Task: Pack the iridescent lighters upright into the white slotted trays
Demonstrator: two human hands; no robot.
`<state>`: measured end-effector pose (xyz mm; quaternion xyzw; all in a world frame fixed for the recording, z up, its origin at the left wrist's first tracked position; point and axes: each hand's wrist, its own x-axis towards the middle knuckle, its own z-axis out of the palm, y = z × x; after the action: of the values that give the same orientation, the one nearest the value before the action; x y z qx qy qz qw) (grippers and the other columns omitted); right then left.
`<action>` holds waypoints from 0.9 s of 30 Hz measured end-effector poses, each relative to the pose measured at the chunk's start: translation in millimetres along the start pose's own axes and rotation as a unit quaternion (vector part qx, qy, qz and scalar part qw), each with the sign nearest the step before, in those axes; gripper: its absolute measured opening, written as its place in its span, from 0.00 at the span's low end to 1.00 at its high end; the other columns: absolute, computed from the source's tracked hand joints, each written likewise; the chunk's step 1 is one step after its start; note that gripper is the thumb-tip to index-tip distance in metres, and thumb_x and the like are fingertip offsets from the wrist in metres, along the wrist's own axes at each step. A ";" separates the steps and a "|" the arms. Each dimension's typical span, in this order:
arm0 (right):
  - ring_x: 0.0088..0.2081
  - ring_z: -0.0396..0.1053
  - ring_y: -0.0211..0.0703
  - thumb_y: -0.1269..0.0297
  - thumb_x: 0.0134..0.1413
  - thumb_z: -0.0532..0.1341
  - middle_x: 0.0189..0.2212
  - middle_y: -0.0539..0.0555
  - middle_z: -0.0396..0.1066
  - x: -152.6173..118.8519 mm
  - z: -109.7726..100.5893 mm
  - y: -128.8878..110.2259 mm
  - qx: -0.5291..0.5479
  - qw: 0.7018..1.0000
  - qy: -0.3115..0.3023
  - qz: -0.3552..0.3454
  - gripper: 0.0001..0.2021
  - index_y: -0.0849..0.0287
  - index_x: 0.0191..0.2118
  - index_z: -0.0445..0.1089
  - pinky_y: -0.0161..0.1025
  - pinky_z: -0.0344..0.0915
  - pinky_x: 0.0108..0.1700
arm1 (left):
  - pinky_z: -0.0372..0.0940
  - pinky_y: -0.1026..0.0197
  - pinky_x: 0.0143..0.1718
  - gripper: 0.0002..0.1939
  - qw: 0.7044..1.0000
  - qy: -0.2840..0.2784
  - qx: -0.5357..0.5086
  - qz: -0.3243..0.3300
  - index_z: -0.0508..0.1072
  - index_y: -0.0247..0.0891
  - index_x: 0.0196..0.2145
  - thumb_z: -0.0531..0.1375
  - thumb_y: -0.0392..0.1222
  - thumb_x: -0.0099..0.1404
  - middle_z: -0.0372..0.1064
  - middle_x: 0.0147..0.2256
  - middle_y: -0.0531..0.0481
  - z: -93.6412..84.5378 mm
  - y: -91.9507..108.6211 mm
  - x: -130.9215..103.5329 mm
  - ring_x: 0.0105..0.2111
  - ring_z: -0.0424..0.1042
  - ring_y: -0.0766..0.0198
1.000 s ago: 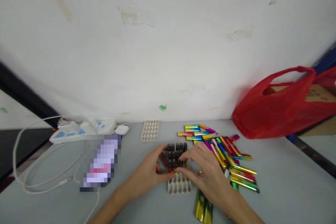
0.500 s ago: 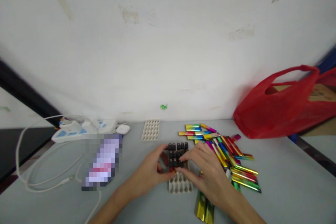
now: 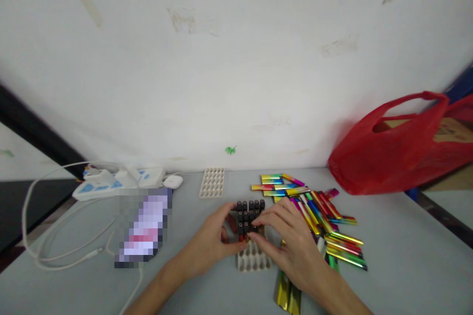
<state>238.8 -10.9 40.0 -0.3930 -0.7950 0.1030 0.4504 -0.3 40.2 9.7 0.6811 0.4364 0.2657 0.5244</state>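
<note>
In the head view, a pale tray of small cups [image 3: 254, 262] lies at the table's front middle. Upright black-topped sticks [image 3: 246, 215] stand in rows over its rear part. My left hand [image 3: 209, 236] curves round their left side, index finger at the back corner and thumb at the front, steadying the group. At the front right of the rows, my right hand [image 3: 286, 238] has thumb and fingertips closed on one black-topped stick, mostly covered by the fingers. Shiny multicoloured foil-like strips [image 3: 314, 216] lie heaped beyond the right hand, and gold ones [image 3: 288, 295] lie below it.
A second pale tray [image 3: 212, 183] lies near the wall. On the left are a blurred-out phone [image 3: 146, 226], a white power strip [image 3: 121, 183], a white plug [image 3: 173, 181] and looped cables [image 3: 55, 266]. A red bag [image 3: 391, 152] with a carton stands back right.
My right thumb has come slightly up towards its fingertips, covering the front-right black top that showed before. My left hand and both trays have stayed put.
</note>
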 end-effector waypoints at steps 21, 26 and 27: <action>0.46 0.69 0.53 0.73 0.72 0.68 0.41 0.55 0.73 1.8 0.4 -0.5 -0.019 0.999 0.023 0.029 0.06 0.53 0.46 0.78 0.48 0.69 0.47 | 0.64 0.64 0.28 0.39 1.000 0.003 -0.017 -0.012 0.69 0.41 0.66 0.77 0.46 0.60 0.74 0.44 0.51 0.8 -2.7 -1.3 0.27 0.69 0.67; 0.44 0.70 0.52 0.75 0.69 0.70 0.41 0.54 0.73 3.6 -3.5 -2.4 0.000 1.000 0.008 0.022 0.07 0.55 0.43 0.79 0.49 0.68 0.47 | 0.64 0.65 0.27 0.38 1.000 0.004 -0.002 -0.011 0.69 0.40 0.65 0.77 0.44 0.60 0.75 0.45 0.51 1.0 -2.1 -0.6 0.28 0.69 0.67; 0.44 0.70 0.52 0.75 0.69 0.70 0.40 0.54 0.73 3.8 -4.3 -2.3 0.001 1.000 0.007 0.020 0.07 0.54 0.43 0.79 0.50 0.68 0.47 | 0.64 0.65 0.27 0.39 1.000 0.002 -0.003 -0.012 0.69 0.40 0.65 0.76 0.44 0.60 0.75 0.45 0.50 0.9 -2.1 -0.4 0.27 0.68 0.67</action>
<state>239.9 -10.5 46.0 -0.4094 -0.7835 0.1102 0.4543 -0.4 39.5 7.4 0.6740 0.4448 0.2623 0.5284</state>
